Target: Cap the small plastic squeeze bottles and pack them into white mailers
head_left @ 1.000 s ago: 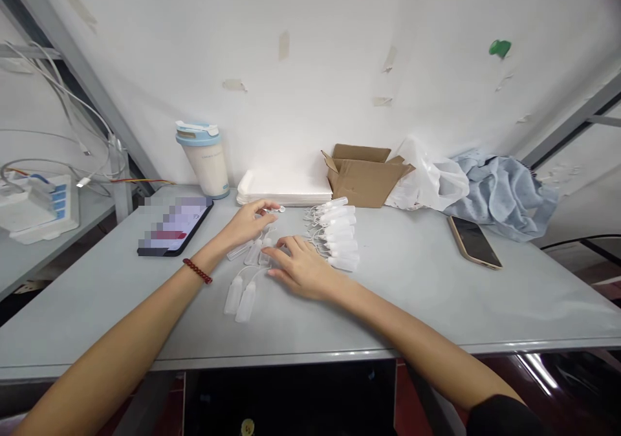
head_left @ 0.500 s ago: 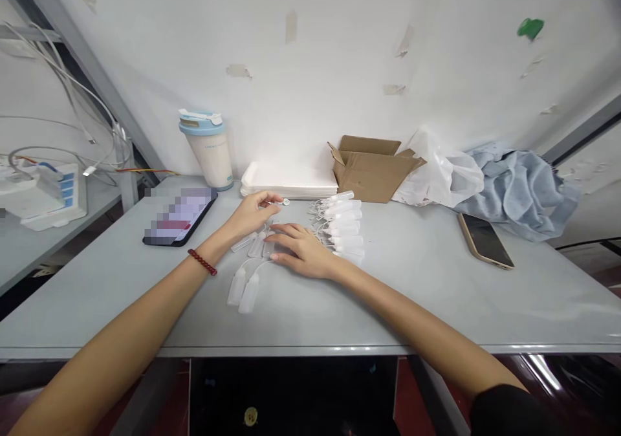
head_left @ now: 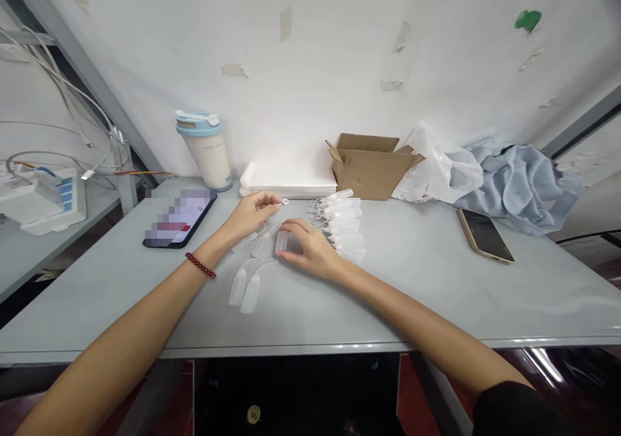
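My left hand (head_left: 255, 213) is closed in a pinch on a small white round piece (head_left: 285, 202), perhaps a cap. Beside it, my right hand (head_left: 310, 248) has thumb and fingers around a small translucent plastic bottle (head_left: 281, 242). Loose between the hands lie more such bottles, one a slim bottle (head_left: 262, 245) close to my left wrist. Nearer the front edge, two translucent bottles (head_left: 250, 294) with thin white tails lie side by side. Behind my right hand, several whiter bottles (head_left: 347, 213) form a row, partly covered by that hand.
At the back stand a blue-lidded cup (head_left: 208, 154), a stack of white sheets (head_left: 288, 180) and an open cardboard box (head_left: 369, 171). A plastic bag (head_left: 436, 171) and blue cloth (head_left: 519, 184) lie right. One phone (head_left: 179, 219) lies left, another phone (head_left: 485, 235) right.
My right hand has moved slightly right, its fingers now around a translucent bottle that has shifted right with it. My left hand keeps its pinch on the white piece.
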{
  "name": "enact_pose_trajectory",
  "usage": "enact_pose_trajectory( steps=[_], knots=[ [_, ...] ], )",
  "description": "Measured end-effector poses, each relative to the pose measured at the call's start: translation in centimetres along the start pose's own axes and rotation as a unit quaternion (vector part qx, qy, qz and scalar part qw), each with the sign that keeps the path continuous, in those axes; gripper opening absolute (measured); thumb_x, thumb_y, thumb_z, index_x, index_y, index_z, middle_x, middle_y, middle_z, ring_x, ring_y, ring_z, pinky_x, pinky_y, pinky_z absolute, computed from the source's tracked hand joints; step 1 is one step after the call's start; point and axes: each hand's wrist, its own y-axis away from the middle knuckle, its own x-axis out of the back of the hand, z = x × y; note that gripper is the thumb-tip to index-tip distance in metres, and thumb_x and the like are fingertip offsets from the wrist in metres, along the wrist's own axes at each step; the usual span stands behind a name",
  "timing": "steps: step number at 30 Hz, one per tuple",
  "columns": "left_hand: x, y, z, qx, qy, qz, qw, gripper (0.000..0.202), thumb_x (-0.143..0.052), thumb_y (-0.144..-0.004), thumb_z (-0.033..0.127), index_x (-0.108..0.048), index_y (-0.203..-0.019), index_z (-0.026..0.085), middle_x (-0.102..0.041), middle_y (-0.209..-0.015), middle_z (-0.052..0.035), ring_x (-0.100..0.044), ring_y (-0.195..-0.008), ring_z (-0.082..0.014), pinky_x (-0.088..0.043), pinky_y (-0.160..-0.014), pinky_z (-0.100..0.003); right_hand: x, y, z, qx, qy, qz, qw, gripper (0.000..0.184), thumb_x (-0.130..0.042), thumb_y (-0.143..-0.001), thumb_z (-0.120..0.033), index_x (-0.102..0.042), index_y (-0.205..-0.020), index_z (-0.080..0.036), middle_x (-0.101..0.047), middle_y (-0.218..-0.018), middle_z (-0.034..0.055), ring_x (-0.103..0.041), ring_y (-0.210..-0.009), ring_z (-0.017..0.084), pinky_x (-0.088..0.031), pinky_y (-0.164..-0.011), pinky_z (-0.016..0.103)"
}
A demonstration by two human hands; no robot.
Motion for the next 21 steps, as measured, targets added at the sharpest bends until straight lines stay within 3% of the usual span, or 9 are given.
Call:
enact_pose_trajectory(
  steps=[5, 11, 21],
  knots=[
    [0.1, 0.9, 0.8, 0.000, 0.049, -0.013, 0.999, 0.021, -0.064, -0.071, 0.035, -0.054, -0.075, 0.017, -0.063, -0.074, -0.0013, -0.054, -0.059, -0.0111, -0.044, -0.057, -0.025, 1.6, 0.9, 0.6, -0.003, 0.024, 0.081, 0.996, 0.048, -0.061, -0.080, -0.027, -0.043, -0.123, -0.018, -0.052, -0.119, 0.0151, -0.050, -0.114, 0.023, -0.047, -0.090, 0.041],
    [-0.3, 2.0, 1.6, 0.027, 0.099, -0.099, 0.990, 0.025, -0.064, -0.073, 0.037, -0.056, -0.086, 0.016, -0.067, -0.070, -0.0031, -0.057, -0.056, -0.0119, -0.048, -0.058, -0.028, 3.7, 1.0, 0.5, -0.003, 0.040, 0.128, 0.991, 0.047, -0.059, -0.080, -0.025, -0.044, -0.124, -0.022, -0.050, -0.122, 0.0135, -0.050, -0.114, 0.024, -0.052, -0.082, 0.039],
    [-1.6, 2.5, 1.1, 0.007, 0.110, -0.145, 0.983, 0.031, -0.063, -0.075, 0.040, -0.065, -0.092, 0.014, -0.067, -0.079, -0.0063, -0.061, -0.067, -0.0157, -0.051, -0.068, -0.033, 3.8, 1.0, -0.9, 0.013, 0.018, 0.111, 0.994, 0.039, -0.057, -0.080, -0.023, -0.047, -0.118, -0.024, -0.046, -0.114, 0.0107, -0.051, -0.106, 0.022, -0.054, -0.076, 0.037]
  ],
)
